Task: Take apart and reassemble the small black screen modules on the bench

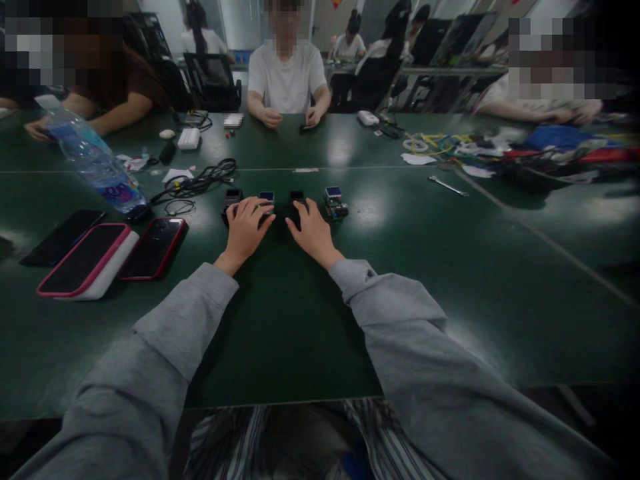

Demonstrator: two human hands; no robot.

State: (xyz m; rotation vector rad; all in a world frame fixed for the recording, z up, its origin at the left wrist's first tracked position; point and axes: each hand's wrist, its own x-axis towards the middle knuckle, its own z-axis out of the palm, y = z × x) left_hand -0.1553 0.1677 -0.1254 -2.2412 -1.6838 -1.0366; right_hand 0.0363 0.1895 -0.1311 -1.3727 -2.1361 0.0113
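Four small devices would be one too many to number, so several stand in a row on the green table. At the left end is a black box with a little screen (233, 195), partly covered by the fingers of my left hand (245, 230). Just right of it, a small screen module (267, 197) shows behind the same fingertips. My left hand is palm down with its fingers spread. My right hand (314, 233) reaches over a second black box (297, 196), thumb and fingers apart around its near side; whether it grips the box is hidden. A bare circuit board with a screen (335, 204) stands to its right.
Phones (156, 248), a pink-rimmed case (87, 260) and a tilted water bottle (95, 157) lie left. Black cables (200, 181) sit behind them. A wrench (449, 186) and a heap of wires (540, 150) are on the right. A person (287, 80) sits opposite.
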